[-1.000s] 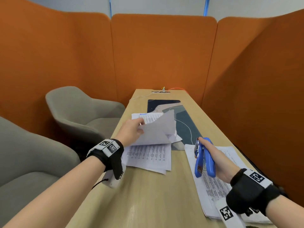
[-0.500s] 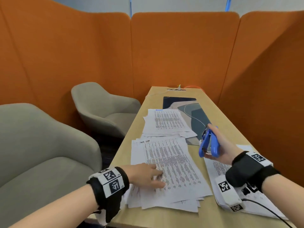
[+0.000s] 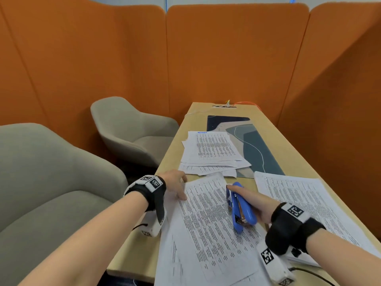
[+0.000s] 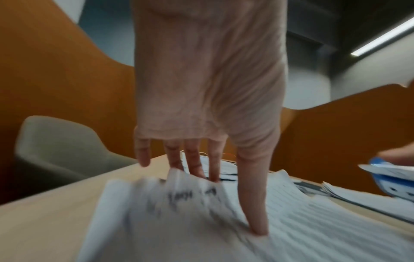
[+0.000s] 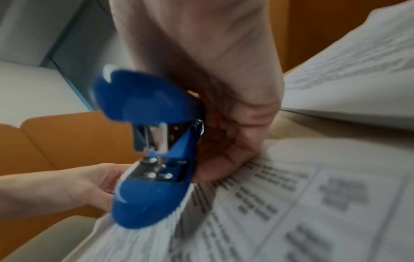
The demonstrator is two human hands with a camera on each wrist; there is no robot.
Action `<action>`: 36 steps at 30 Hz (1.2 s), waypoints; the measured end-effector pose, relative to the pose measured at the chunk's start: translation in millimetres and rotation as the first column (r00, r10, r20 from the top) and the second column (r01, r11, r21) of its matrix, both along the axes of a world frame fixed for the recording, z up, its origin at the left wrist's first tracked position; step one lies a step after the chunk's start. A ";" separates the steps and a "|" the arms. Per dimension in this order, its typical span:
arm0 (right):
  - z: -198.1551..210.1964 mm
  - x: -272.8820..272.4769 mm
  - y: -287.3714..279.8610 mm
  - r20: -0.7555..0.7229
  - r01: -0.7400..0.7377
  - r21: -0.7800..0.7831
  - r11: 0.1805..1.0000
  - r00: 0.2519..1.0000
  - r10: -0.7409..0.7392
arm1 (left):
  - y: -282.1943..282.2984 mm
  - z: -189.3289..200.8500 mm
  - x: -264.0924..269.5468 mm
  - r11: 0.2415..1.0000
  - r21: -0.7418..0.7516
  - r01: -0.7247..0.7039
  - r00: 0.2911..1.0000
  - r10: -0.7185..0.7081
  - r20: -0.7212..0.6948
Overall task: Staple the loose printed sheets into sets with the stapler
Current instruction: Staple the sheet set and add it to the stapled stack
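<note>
Nearest you, a fanned stack of printed sheets (image 3: 208, 230) is lying at the table's (image 3: 132, 252) front edge. Your right hand (image 3: 260, 205) is wrapping its fingers round the blue stapler (image 3: 240, 209), holding it over the right part of that stack with its nose toward the stack's far right corner; in the right wrist view its mouth is gaping, and a sheet edge seems to be sitting at it in the left wrist view, though blur is hiding the detail. Your left hand (image 3: 175, 185) is lying with fingers spread and straight on the stack's far left corner, thumb (image 4: 255, 203) pressing the paper, gripping nothing. To the right, a second paper pile (image 3: 305, 201) is resting beside your right wrist. Farther back, a third pile (image 3: 212, 155) is overlapping a dark patterned mat (image 3: 253, 145). Two grey armchairs (image 3: 132, 129) are standing left of the table, and orange partition panels (image 3: 226, 54) are closing it in.
</note>
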State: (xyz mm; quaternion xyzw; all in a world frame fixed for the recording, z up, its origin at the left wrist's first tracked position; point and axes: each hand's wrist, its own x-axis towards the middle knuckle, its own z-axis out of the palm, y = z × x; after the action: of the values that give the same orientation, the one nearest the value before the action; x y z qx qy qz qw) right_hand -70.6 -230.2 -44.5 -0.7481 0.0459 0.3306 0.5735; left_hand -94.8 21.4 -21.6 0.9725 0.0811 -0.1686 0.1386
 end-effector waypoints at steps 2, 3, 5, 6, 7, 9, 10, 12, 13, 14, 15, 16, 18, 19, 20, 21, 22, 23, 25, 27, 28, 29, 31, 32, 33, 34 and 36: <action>0.1 -1.6 1.2 0.021 -0.004 -0.030 1.000 1.000 0.005 | 0.8 7.1 2.1 0.998 -0.067 0.011 0.999 -0.013 -0.031; 0.0 -2.7 1.6 0.034 -0.004 -0.040 0.999 0.999 0.005 | 0.1 12.0 2.5 0.996 -0.085 0.017 0.999 -0.021 -0.042; 0.0 -4.4 2.2 0.060 0.012 -0.063 0.998 0.998 -0.008 | -0.8 19.6 3.0 0.990 -0.138 0.002 0.996 -0.014 -0.085; 0.1 -5.3 2.2 0.065 0.017 -0.073 0.997 0.998 -0.012 | -1.3 22.8 2.8 0.985 -0.171 -0.022 0.993 0.003 -0.114; -1.1 -4.8 2.1 0.068 0.019 -0.070 0.997 0.998 -0.015 | -1.3 25.4 2.6 0.978 -0.202 -0.042 0.991 0.015 -0.136; -2.2 -4.4 2.5 0.075 0.018 -0.067 0.998 0.997 -0.013 | -0.6 28.5 3.5 0.966 -0.252 -0.062 0.987 0.021 -0.159; -2.3 -4.3 2.9 0.079 0.017 -0.073 0.997 0.997 -0.011 | -0.5 28.6 4.2 0.961 -0.268 -0.069 0.986 0.025 -0.162; -3.1 -3.6 4.3 0.086 0.011 -0.076 0.997 0.996 -0.005 | -0.3 28.2 4.6 0.951 -0.296 -0.088 0.987 0.044 -0.154; -3.8 -3.6 4.4 0.090 0.004 -0.079 0.997 0.996 0.003 | -0.1 27.0 4.4 0.949 -0.301 -0.093 0.988 0.052 -0.143; -3.6 -4.1 4.8 0.097 -0.006 -0.087 0.996 0.995 0.015 | 0.3 25.5 4.1 0.949 -0.300 -0.099 0.990 0.062 -0.130; -4.4 -3.6 4.8 0.107 -0.018 -0.093 0.996 0.994 0.028 | 1.1 23.4 3.4 0.947 -0.305 -0.104 0.991 0.072 -0.116; -4.8 -3.5 4.3 0.114 -0.029 -0.108 0.994 0.993 0.041 | 2.1 21.6 3.1 0.942 -0.317 -0.107 0.992 0.078 -0.102; -4.0 -3.7 2.9 0.125 -0.052 -0.137 0.989 0.990 0.070 | 3.3 17.2 3.2 0.940 -0.327 -0.095 0.994 0.073 -0.078; -3.4 -3.6 2.1 0.123 -0.069 -0.145 0.987 0.989 0.087 | 2.8 15.6 2.7 0.946 -0.314 -0.080 0.996 0.062 -0.067; -1.8 -4.3 1.5 0.115 -0.091 -0.158 0.983 0.987 0.109 | 1.3 14.1 2.0 0.957 -0.284 -0.056 0.998 0.044 -0.048; 0.2 -4.9 1.3 0.106 -0.115 -0.168 0.979 0.985 0.134 | -0.3 13.2 0.5 0.973 -0.227 -0.024 1.000 0.020 -0.019; 2.0 -5.2 0.0 0.096 -0.130 -0.177 0.976 0.984 0.149 | -3.5 11.5 -0.7 0.990 -0.141 0.008 1.000 -0.004 0.024; 4.2 -5.3 -0.4 0.093 -0.141 -0.185 0.973 0.983 0.160 | -6.2 9.7 -4.1 0.999 -0.029 0.036 0.995 -0.033 0.094; 11.4 -4.4 3.6 0.122 -0.165 -0.218 0.962 0.973 0.195 | -7.2 4.9 -15.2 0.986 0.146 0.077 0.963 -0.111 0.245; 21.2 -2.9 13.6 0.212 -0.184 -0.332 0.925 0.941 0.263 | -3.7 -0.5 -26.3 0.979 0.144 0.142 0.962 -0.171 0.215; 26.2 -2.5 20.5 0.261 -0.195 -0.418 0.887 0.910 0.323 | -2.1 -3.8 -31.4 0.975 0.136 0.174 0.973 -0.191 0.130; 30.8 -3.5 28.5 0.302 -0.204 -0.514 0.833 0.866 0.398 | -1.6 -7.0 -36.5 0.968 0.157 0.197 0.979 -0.203 0.023; 37.5 -9.5 44.9 0.340 -0.208 -0.676 0.707 0.763 0.550 | -2.2 -13.6 -42.9 0.950 0.219 0.221 0.971 -0.192 -0.145; 38.2 -12.8 53.4 0.343 -0.207 -0.726 0.656 0.718 0.606 | -2.3 -15.6 -44.7 0.949 0.227 0.218 0.967 -0.178 -0.184; 37.7 -16.3 61.5 0.337 -0.210 -0.759 0.616 0.684 0.647 | -1.8 -17.2 -45.7 0.950 0.228 0.213 0.964 -0.166 -0.206; 36.3 -20.0 68.9 0.322 -0.216 -0.783 0.583 0.662 0.677 | -0.3 -18.8 -45.9 0.951 0.229 0.208 0.963 -0.158 -0.219; 32.9 -25.7 81.1 0.289 -0.222 -0.826 0.518 0.622 0.728 | 1.8 -21.9 -44.9 0.951 0.236 0.199 0.962 -0.143 -0.234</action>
State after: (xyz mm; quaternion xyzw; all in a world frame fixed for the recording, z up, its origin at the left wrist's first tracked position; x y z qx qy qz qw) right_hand -96.3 -149.1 -11.6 -0.9513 -0.2360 0.1777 0.0876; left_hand -139.7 23.3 -43.5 0.9617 0.0318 -0.2719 -0.0133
